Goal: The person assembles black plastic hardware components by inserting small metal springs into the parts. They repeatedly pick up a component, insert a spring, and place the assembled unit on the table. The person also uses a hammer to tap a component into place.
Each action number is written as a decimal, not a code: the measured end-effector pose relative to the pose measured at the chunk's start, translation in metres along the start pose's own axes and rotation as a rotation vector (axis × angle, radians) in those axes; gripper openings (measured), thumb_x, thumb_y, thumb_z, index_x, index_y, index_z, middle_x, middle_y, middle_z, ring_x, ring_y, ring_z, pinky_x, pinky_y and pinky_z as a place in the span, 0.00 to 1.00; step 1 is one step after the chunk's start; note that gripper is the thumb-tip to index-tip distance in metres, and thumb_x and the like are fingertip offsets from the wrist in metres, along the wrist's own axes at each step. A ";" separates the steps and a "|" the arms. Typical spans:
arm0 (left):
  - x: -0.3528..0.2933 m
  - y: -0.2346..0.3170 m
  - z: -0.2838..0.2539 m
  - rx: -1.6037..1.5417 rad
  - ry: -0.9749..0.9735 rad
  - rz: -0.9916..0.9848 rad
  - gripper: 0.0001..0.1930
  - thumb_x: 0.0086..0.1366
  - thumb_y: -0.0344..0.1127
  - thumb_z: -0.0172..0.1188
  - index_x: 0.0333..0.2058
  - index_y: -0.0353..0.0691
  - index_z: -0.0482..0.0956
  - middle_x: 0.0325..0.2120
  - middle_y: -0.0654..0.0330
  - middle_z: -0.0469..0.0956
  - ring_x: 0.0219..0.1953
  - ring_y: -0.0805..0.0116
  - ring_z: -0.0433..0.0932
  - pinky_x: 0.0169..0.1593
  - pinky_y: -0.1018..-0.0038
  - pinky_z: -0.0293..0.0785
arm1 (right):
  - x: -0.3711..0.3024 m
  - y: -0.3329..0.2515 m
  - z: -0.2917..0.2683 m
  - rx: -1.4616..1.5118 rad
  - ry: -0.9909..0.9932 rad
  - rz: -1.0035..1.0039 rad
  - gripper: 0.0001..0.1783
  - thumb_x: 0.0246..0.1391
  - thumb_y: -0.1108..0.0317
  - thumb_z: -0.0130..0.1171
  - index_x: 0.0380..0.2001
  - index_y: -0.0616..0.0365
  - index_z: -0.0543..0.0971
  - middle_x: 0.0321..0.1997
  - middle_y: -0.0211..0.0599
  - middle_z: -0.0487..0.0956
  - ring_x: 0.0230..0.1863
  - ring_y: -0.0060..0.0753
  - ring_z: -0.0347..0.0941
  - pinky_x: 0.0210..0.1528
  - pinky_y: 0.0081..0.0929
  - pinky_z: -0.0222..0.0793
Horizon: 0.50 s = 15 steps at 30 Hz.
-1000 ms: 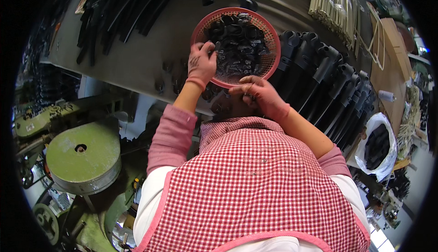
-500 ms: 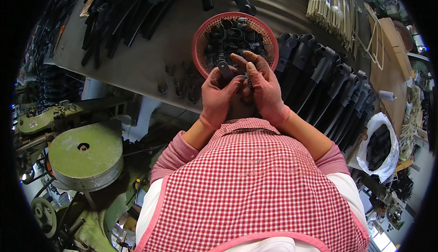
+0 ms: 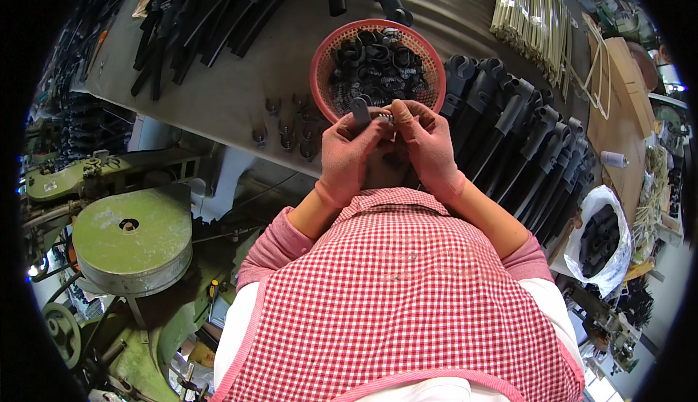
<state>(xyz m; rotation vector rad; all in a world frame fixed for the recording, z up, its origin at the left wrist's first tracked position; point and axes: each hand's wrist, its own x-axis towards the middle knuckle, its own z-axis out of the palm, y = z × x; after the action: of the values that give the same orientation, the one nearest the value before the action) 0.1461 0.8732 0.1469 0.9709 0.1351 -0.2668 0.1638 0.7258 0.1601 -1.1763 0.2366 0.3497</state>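
My left hand [image 3: 347, 156], in a pinkish work glove, is closed on a flat black strip [image 3: 360, 111] with a rounded end. My right hand [image 3: 432, 149], gloved alike, pinches its fingers against a small coiled metal spring [image 3: 385, 117] at the tips of the left fingers. Both hands meet in front of my chest, just at the near edge of a red plastic basket [image 3: 318, 74]. Inside the basket lies a heap of black curved clips and springs [image 3: 379, 67]. How the spring sits against the strip is hidden by my fingers.
Several small spring pieces [image 3: 287, 133] stand on the table [image 3: 218, 104] left of the basket. Black tubular parts [image 3: 502, 118] are lined up at the right, with more [image 3: 240, 9] at the far left. A green machine [image 3: 132, 235] stands at left, a white bag [image 3: 625, 245] at right.
My right fingers have come down and closed toward the left fingertips, at the spring. The black strip stays in my left hand. More of the basket's contents shows.
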 end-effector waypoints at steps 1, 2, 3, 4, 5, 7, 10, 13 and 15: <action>0.000 0.001 -0.001 -0.061 0.032 -0.050 0.14 0.71 0.32 0.58 0.51 0.32 0.77 0.41 0.57 0.82 0.41 0.70 0.82 0.47 0.75 0.79 | -0.003 -0.003 -0.002 -0.043 -0.059 -0.037 0.13 0.63 0.66 0.62 0.45 0.64 0.80 0.36 0.29 0.82 0.39 0.17 0.77 0.41 0.15 0.74; 0.001 0.002 -0.003 -0.110 0.024 -0.037 0.12 0.71 0.32 0.58 0.49 0.32 0.78 0.40 0.58 0.82 0.40 0.71 0.82 0.46 0.76 0.79 | -0.005 -0.004 -0.001 -0.058 -0.072 -0.069 0.12 0.64 0.66 0.62 0.45 0.63 0.80 0.36 0.28 0.82 0.36 0.14 0.75 0.38 0.14 0.71; 0.001 0.004 -0.004 -0.152 0.037 -0.042 0.11 0.71 0.31 0.58 0.48 0.33 0.78 0.38 0.59 0.83 0.39 0.72 0.82 0.45 0.77 0.79 | -0.006 -0.006 -0.002 -0.073 -0.084 -0.100 0.12 0.64 0.65 0.62 0.45 0.62 0.80 0.36 0.27 0.82 0.34 0.12 0.73 0.34 0.12 0.68; 0.001 0.005 -0.005 -0.204 0.030 -0.035 0.10 0.71 0.31 0.58 0.47 0.34 0.79 0.37 0.60 0.83 0.38 0.73 0.83 0.44 0.78 0.80 | -0.007 -0.007 -0.001 -0.086 -0.122 -0.135 0.12 0.64 0.65 0.62 0.45 0.61 0.80 0.36 0.25 0.81 0.31 0.10 0.72 0.31 0.10 0.66; 0.002 0.006 -0.005 -0.189 0.027 -0.023 0.10 0.71 0.33 0.58 0.46 0.35 0.79 0.36 0.60 0.83 0.36 0.73 0.83 0.43 0.77 0.79 | -0.008 -0.008 -0.001 -0.116 -0.094 -0.143 0.11 0.63 0.66 0.62 0.44 0.61 0.80 0.36 0.25 0.81 0.31 0.10 0.72 0.32 0.10 0.66; 0.003 0.008 -0.006 -0.094 0.035 -0.036 0.11 0.72 0.35 0.58 0.46 0.35 0.79 0.37 0.60 0.83 0.35 0.75 0.82 0.41 0.79 0.78 | -0.007 -0.009 0.001 -0.169 -0.076 -0.169 0.09 0.63 0.67 0.62 0.43 0.61 0.80 0.35 0.25 0.81 0.31 0.10 0.72 0.32 0.10 0.66; 0.005 0.008 -0.007 0.014 0.001 -0.061 0.14 0.73 0.41 0.55 0.47 0.36 0.78 0.35 0.64 0.81 0.32 0.79 0.79 0.36 0.83 0.74 | -0.005 -0.009 0.003 -0.188 -0.104 -0.174 0.07 0.60 0.72 0.64 0.40 0.63 0.79 0.36 0.28 0.81 0.38 0.16 0.76 0.42 0.18 0.75; 0.006 0.007 -0.008 0.026 0.007 -0.090 0.15 0.74 0.44 0.54 0.47 0.37 0.78 0.33 0.68 0.79 0.29 0.83 0.75 0.31 0.86 0.70 | -0.003 -0.006 0.003 -0.328 -0.124 -0.295 0.06 0.58 0.74 0.65 0.37 0.63 0.79 0.34 0.28 0.80 0.37 0.17 0.77 0.41 0.18 0.74; 0.006 0.007 -0.010 0.023 -0.002 -0.103 0.15 0.75 0.42 0.53 0.48 0.37 0.78 0.31 0.69 0.77 0.28 0.84 0.72 0.31 0.87 0.68 | -0.001 -0.004 0.002 -0.461 -0.080 -0.335 0.06 0.58 0.75 0.64 0.38 0.63 0.79 0.34 0.29 0.81 0.37 0.17 0.77 0.42 0.17 0.74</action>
<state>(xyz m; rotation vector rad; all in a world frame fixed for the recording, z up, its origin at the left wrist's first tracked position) 0.1537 0.8843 0.1452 0.9877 0.1814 -0.3648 0.1641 0.7260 0.1648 -1.6228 -0.1215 0.1564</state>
